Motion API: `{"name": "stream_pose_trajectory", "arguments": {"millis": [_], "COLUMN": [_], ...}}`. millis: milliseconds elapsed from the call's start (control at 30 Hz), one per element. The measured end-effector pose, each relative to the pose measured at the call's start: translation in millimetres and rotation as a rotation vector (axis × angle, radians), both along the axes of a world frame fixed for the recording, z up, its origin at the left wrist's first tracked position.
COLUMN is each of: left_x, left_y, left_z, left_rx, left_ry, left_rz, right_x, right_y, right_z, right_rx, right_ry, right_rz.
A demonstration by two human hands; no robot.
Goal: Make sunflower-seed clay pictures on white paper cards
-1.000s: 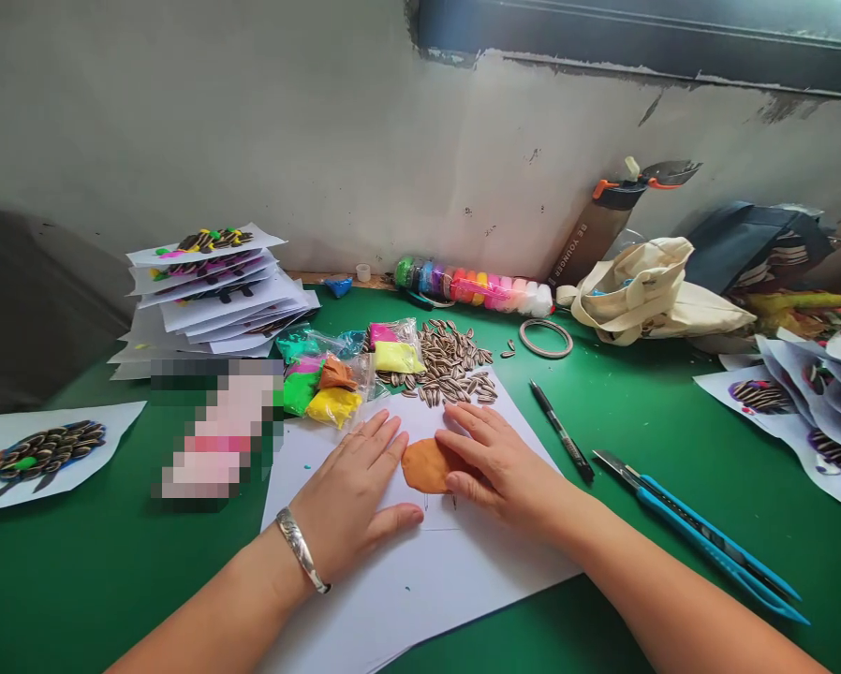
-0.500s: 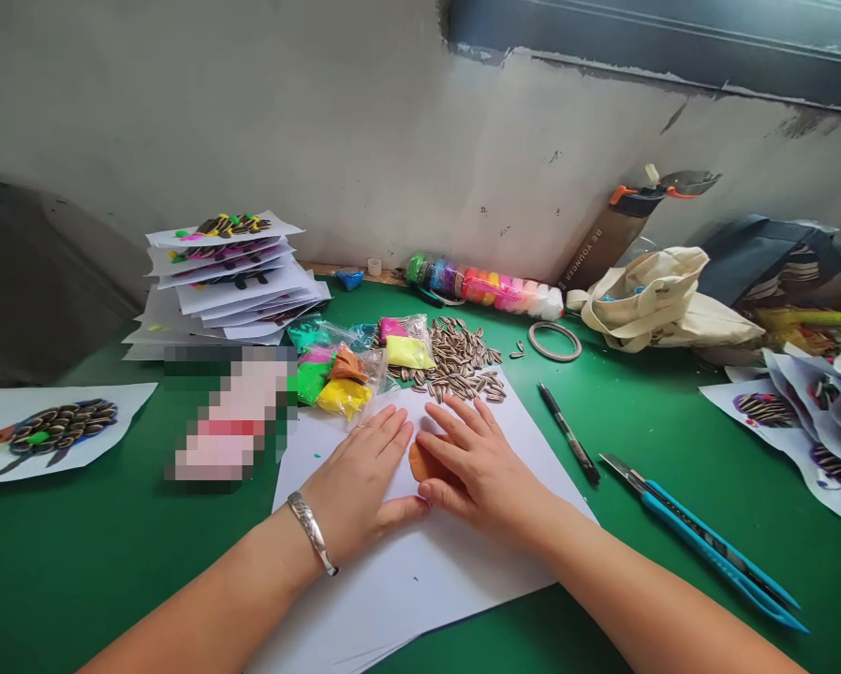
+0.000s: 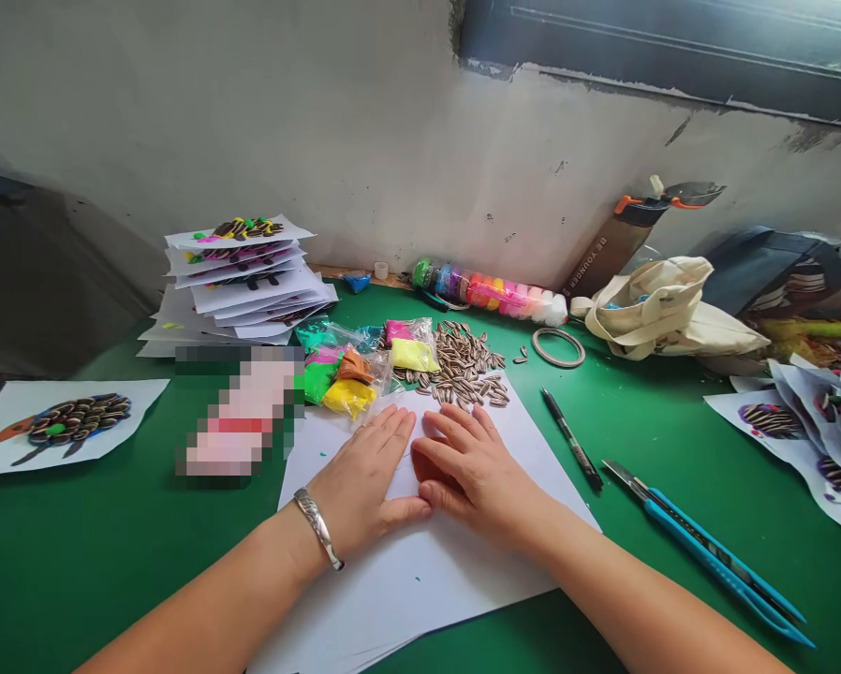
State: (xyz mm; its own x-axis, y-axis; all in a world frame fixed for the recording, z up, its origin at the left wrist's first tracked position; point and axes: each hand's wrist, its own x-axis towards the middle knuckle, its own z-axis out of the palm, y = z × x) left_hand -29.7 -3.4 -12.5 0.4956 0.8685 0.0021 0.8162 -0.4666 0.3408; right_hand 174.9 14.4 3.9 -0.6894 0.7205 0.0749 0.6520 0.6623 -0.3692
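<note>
On the white paper (image 3: pixel 477 599), my left hand (image 3: pixel 368 463) lies with its fingers stretched out, a silver bangle at the wrist. My right hand (image 3: pixel 473 463) is arched with spread fingers over a flattened piece of orange clay (image 3: pixel 435 471), which shows only in shadow beneath the palm. The two thumbs meet at their tips. Just beyond the fingertips are a pile of striped sunflower seeds (image 3: pixel 466 360) and small bags of coloured clay (image 3: pixel 346 379). Whether the right fingers grip the clay is hidden.
To the right lie a black pen (image 3: pixel 571 438), a blue utility knife (image 3: pixel 715 562) with its blade out, and a tape roll (image 3: pixel 558 347). Stacked seed pictures (image 3: pixel 244 290) stand at the back left. Behind are a tube of clay pots (image 3: pixel 491 292) and a cloth bag (image 3: pixel 659 309).
My right hand now covers more of the orange clay, its fingers slightly more arched. My left hand stays almost still. The whole view has shifted slightly.
</note>
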Motion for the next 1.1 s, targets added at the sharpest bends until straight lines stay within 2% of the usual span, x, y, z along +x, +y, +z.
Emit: {"name": "stream_pose_trajectory", "arguments": {"millis": [133, 267, 1100], "left_x": [0.2, 0.1, -3.3], "left_y": [0.4, -0.2, 0.8], "left_z": [1.3, 0.2, -2.9], "left_rx": [0.000, 0.003, 0.032], "left_ry": [0.000, 0.009, -0.006], "left_rz": [-0.013, -0.007, -0.019], "right_x": [4.3, 11.6, 27.9], "right_y": [0.2, -0.8, 2.6], "right_z": [-4.6, -9.0, -4.7], "right_rx": [0.023, 0.073, -0.001], "right_ry": [-0.014, -0.023, -0.063], "right_rz": [-0.005, -0.080, -0.067]}}
